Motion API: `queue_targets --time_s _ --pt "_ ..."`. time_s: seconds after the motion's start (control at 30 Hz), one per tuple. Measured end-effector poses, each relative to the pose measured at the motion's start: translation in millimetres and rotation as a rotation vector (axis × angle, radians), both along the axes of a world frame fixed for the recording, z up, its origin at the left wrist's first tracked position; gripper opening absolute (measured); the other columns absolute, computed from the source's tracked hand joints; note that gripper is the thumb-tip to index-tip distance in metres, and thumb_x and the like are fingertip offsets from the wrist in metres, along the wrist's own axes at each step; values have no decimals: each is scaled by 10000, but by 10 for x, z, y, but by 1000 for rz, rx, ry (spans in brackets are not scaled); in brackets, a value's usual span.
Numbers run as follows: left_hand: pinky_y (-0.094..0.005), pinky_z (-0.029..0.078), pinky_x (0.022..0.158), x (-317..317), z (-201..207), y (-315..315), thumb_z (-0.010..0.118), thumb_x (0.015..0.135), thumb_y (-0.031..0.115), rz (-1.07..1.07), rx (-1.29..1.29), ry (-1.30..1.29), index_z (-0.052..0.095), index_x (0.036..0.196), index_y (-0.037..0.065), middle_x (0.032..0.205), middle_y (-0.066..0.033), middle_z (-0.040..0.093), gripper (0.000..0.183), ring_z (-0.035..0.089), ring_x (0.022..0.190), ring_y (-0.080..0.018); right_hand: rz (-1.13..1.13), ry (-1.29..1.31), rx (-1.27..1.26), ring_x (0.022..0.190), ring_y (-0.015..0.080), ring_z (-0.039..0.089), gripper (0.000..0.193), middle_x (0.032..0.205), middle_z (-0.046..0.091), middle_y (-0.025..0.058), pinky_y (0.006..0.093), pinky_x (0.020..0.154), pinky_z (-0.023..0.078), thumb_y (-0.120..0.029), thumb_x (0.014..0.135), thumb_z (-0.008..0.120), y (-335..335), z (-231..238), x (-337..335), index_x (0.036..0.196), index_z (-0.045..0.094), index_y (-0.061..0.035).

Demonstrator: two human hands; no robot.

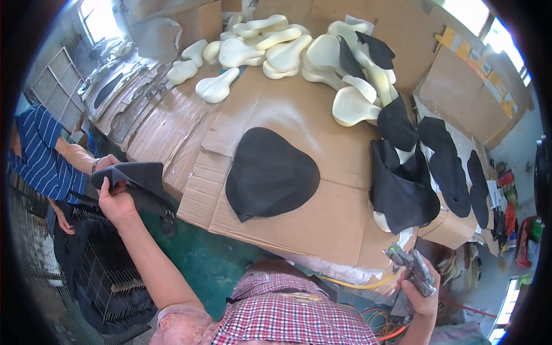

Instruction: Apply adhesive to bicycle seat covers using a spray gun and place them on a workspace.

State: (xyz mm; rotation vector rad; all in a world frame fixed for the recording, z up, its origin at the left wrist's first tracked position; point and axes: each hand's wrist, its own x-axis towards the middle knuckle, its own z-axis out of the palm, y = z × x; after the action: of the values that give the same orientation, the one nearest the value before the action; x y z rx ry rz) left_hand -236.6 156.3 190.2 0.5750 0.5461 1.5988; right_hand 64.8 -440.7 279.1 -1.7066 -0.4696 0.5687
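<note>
My left hand (118,202), out at the left, pinches a black fabric piece (141,174) that hangs down past the table's edge. A co-worker's hand (105,163) is at the same piece, just beyond mine. At the lower right, my right hand (424,294) is wrapped round a metal spray gun (415,269), held beside the table's near edge. Between my hands, a rounded black fabric piece (273,172) lies flat on the cardboard-covered table (287,238). Another black cover (405,192) is draped over a pale pad on the right side.
Several cream saddle-shaped foam pads (241,52) are heaped along the far side. More black pieces (443,164) lie at the right. A yellow hose (359,284) runs along the near edge. The co-worker (43,144) stands at the left by a wire rack (109,282) with dark material.
</note>
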Motion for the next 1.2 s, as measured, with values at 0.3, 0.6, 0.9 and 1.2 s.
queue_targets --time_s 0.3,0.6,0.9,1.2 --pt "-408 515 867 -33 -197 -170 537 897 74 48 58 -111 535 1056 -42 1035 -178 600 196 596 941 -282 353 88 -10 793 160 629 574 895 657 131 280 712 493 23 673 675 325 -81 -112 1226 523 51" --pt "-324 543 681 795 -1100 -737 569 857 34 -134 -288 192 530 1108 49 858 -81 618 255 613 717 -192 77 12 70 721 146 603 558 821 601 88 287 679 516 2 740 620 580 -118 95 1273 462 55" --pt "-284 496 622 1414 -2297 -1127 573 784 48 -368 -219 1184 588 1126 31 837 -68 612 343 596 663 -180 57 53 -38 733 147 618 581 810 621 97 284 680 526 15 721 641 52 -15 7 1273 468 72" --pt "-468 429 873 1816 -2126 -1505 666 769 245 -152 101 2049 629 1050 134 1061 -103 597 304 538 1054 -282 178 -34 40 706 140 617 541 798 632 92 250 644 483 8 657 666 569 40 180 1182 547 61"
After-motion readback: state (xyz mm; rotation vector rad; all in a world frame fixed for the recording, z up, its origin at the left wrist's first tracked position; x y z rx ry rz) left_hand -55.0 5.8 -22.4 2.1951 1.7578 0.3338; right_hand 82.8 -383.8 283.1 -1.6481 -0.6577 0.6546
